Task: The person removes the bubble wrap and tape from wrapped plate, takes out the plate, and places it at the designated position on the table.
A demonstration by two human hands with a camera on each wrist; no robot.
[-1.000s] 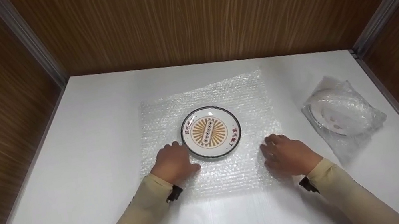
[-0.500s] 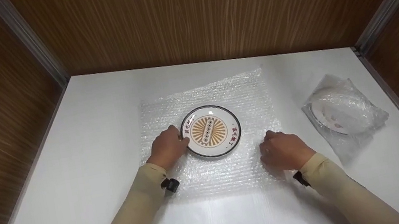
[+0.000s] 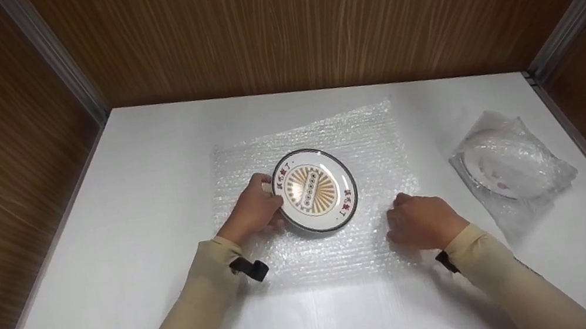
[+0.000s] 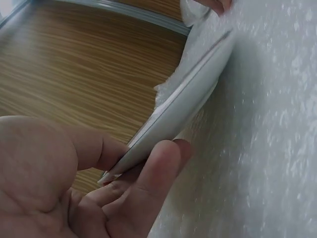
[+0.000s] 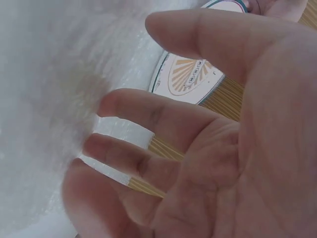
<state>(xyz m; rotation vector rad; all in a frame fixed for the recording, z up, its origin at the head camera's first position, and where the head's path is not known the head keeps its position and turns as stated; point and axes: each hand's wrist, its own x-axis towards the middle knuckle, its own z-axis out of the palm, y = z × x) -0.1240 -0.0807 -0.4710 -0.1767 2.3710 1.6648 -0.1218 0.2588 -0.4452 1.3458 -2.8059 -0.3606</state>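
One plate (image 3: 315, 190), tilted; left hand (image 3: 254, 208) gripping it

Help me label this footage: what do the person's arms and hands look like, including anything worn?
The left sleeve and right sleeve are long and yellowish beige, reaching the wrists. A small black strap-like piece shows at each wrist, its details unclear. The left hand and right hand are bare, without gloves.

Passage is allowed along the left edge of the tabletop (image 3: 101, 262), while the middle is blocked by the tilted plate (image 3: 314, 190) in the left hand (image 3: 254, 209) and by the right hand (image 3: 420, 220), the right edge is crowded by the wrapped bundle (image 3: 511, 167), and the far edge by the wooden panel (image 3: 293, 21).
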